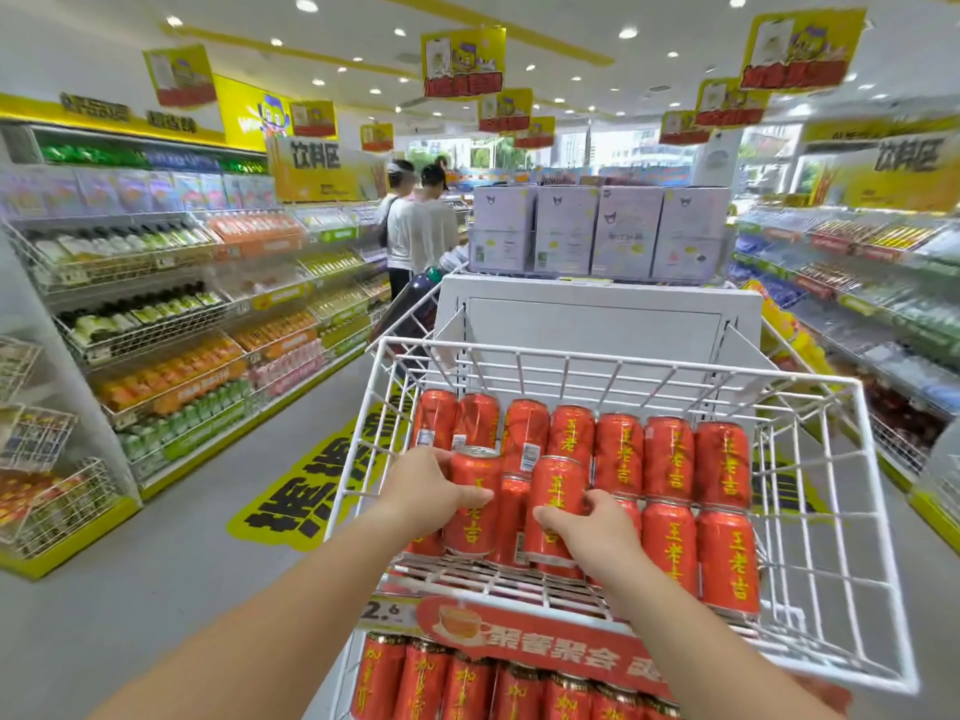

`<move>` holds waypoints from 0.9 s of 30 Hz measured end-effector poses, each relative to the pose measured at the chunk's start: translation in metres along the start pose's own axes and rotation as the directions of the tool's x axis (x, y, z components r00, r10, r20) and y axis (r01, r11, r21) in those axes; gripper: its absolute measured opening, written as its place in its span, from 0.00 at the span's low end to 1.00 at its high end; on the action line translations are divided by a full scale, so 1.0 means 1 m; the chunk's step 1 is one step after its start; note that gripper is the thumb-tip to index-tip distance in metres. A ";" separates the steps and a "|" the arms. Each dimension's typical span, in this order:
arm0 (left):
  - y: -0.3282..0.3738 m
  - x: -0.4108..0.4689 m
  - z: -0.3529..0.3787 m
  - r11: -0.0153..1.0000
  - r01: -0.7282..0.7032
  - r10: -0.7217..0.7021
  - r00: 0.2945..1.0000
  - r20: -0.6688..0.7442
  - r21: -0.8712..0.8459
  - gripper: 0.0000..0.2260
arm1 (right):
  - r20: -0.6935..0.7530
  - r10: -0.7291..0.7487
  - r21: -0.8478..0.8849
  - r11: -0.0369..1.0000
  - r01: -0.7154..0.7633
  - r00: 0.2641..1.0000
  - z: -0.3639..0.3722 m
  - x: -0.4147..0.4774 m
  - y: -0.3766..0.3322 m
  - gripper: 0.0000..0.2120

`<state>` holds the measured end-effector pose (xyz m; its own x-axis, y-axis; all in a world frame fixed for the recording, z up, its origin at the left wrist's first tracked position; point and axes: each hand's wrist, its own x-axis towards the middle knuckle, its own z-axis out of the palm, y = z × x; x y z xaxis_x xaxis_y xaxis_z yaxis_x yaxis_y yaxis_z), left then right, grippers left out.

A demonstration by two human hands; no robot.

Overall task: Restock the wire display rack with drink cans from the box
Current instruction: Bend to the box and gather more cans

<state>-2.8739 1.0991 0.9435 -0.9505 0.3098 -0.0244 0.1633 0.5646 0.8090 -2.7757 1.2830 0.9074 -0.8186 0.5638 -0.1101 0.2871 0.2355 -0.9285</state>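
Inside the white wire rack [841,491], we gripped one red can in each hand: left hand [434,488] around its can [472,504], right hand [589,530] around another [556,504]. Both stood upright among the stocked rows.

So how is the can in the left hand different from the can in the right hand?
The left hand's can sits further left in the wire basket and shows its silver top; the right hand's can has its top less visible. The left hand grips from the left side, the right hand from the right. Both are red with yellow writing, upright.
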 end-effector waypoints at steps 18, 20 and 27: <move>-0.028 0.009 0.026 0.684 -0.163 0.199 0.979 0.033 0.711 0.34 | 0.005 -0.026 -0.342 0.939 0.026 1.000 0.022 0.005 0.004 0.21; -0.032 0.009 0.027 0.689 -0.170 0.215 0.976 0.025 0.705 0.33 | -0.007 -0.050 -0.380 0.924 0.043 0.999 0.023 0.003 0.003 0.20; -0.038 0.014 0.030 0.716 -0.165 0.172 0.983 0.059 0.679 0.33 | 0.021 -0.027 -0.346 0.938 0.033 0.999 0.020 0.004 0.006 0.21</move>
<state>-2.8851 1.1048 0.8947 -0.8912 0.4465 0.0805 0.4535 0.8720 0.1843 -2.7875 1.2709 0.8945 -0.8362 0.5407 -0.0920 0.4147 0.5134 -0.7513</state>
